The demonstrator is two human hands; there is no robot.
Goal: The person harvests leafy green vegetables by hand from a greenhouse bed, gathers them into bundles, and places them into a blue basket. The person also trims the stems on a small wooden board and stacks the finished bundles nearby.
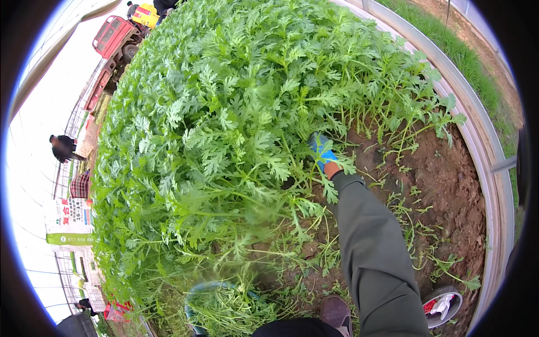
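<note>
A dense stand of leafy chrysanthemum greens (252,109) fills the middle of the head view. My right hand (322,152), in a blue glove, reaches in at the base of the stems along the stand's right edge. Leaves cover its fingers, so what they grip is hidden. My left hand is out of view. Near my shoe (336,312), a round basket with a teal rim (189,301) holds a heap of cut greens (229,309). Loose stems and leaves (406,215) lie scattered over the bare brown soil (446,185) beside my forearm.
A small bucket (457,309) with red and white material inside stands at lower right. The greenhouse's side rail (490,168) curves along the right. At far left are a red cargo vehicle (111,38), a printed sack (69,223), crates (93,269) and a person (63,147).
</note>
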